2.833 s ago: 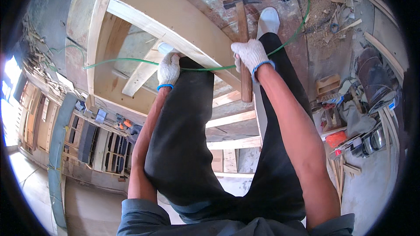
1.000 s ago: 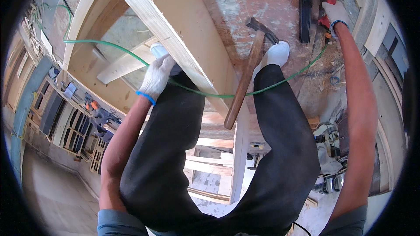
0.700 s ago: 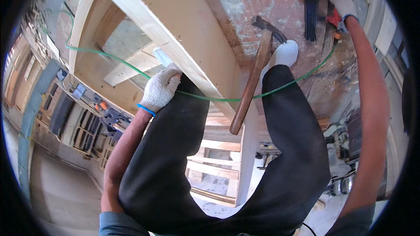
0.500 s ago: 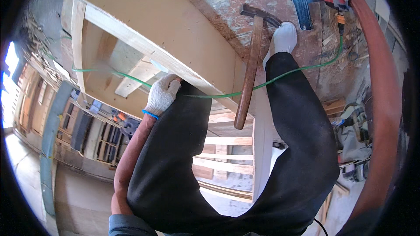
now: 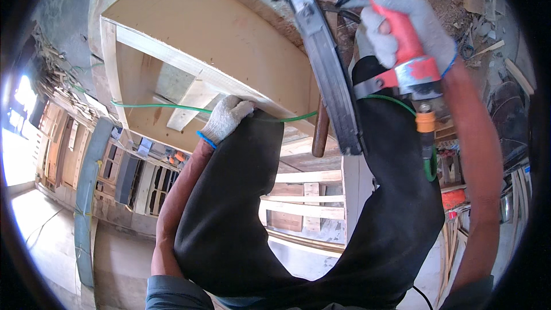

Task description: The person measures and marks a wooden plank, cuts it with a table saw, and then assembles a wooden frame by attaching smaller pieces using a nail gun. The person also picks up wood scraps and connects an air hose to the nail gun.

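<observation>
My right hand, in a white glove, is wrapped round the handle of a red nail gun. Its long black magazine slants down in front of me, and an orange fitting joins its base to a green air hose. My left hand, gloved with a blue cuff, is closed against the inner edge of a pale wooden rail on a panelled box frame. What its fingers hold is hidden. Behind the magazine is a hammer, its wooden handle partly showing.
The box frame leans across my left leg. A slatted wooden piece lies between my legs. Wood scraps and loose strips litter the floor at right. Stacked timber and a grey-blue beam stand at left.
My right hand has brought the nail gun from the far right toward the middle, in front of the hammer. My left hand stays by the rail; the view has shifted slightly.
</observation>
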`<action>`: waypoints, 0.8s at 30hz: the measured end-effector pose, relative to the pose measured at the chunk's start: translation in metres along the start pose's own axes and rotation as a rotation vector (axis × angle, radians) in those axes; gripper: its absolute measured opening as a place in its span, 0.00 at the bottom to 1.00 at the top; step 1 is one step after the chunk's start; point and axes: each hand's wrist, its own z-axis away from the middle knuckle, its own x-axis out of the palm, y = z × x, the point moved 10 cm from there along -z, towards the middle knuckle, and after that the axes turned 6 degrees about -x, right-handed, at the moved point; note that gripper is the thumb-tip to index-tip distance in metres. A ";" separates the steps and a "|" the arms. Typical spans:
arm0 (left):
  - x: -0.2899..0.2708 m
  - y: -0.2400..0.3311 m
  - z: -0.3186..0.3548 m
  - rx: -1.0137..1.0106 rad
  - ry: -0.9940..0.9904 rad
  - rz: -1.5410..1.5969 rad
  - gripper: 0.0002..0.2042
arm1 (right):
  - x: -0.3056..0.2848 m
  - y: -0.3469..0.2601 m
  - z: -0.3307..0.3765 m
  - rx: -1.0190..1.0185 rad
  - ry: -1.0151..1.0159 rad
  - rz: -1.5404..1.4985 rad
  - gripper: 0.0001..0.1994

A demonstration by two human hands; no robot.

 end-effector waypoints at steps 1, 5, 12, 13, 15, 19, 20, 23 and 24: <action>-0.001 0.003 0.002 -0.019 0.019 0.025 0.20 | 0.004 0.022 -0.003 0.103 -0.013 -0.143 0.15; -0.004 0.012 0.008 -0.043 0.094 0.034 0.25 | 0.004 0.072 -0.011 0.188 0.083 -0.235 0.17; 0.000 0.007 0.008 0.006 0.148 -0.018 0.23 | 0.004 0.106 -0.016 0.293 0.089 -0.200 0.16; 0.001 0.008 0.010 0.043 0.141 -0.047 0.24 | 0.005 0.106 -0.017 0.287 0.084 -0.189 0.16; 0.002 0.008 0.010 0.038 0.130 -0.042 0.24 | 0.009 0.100 -0.016 0.271 0.105 -0.166 0.16; 0.003 0.004 0.006 -0.053 0.107 0.049 0.24 | 0.011 0.099 -0.022 0.248 0.062 -0.170 0.16; 0.004 0.003 0.005 -0.055 0.100 0.060 0.24 | 0.011 0.099 -0.022 0.242 0.066 -0.161 0.16; 0.003 0.000 0.005 -0.069 0.131 0.090 0.26 | 0.012 0.103 -0.028 0.253 0.063 -0.164 0.16; 0.004 0.003 0.004 -0.057 0.116 0.073 0.26 | 0.011 0.108 -0.031 0.274 0.059 -0.190 0.16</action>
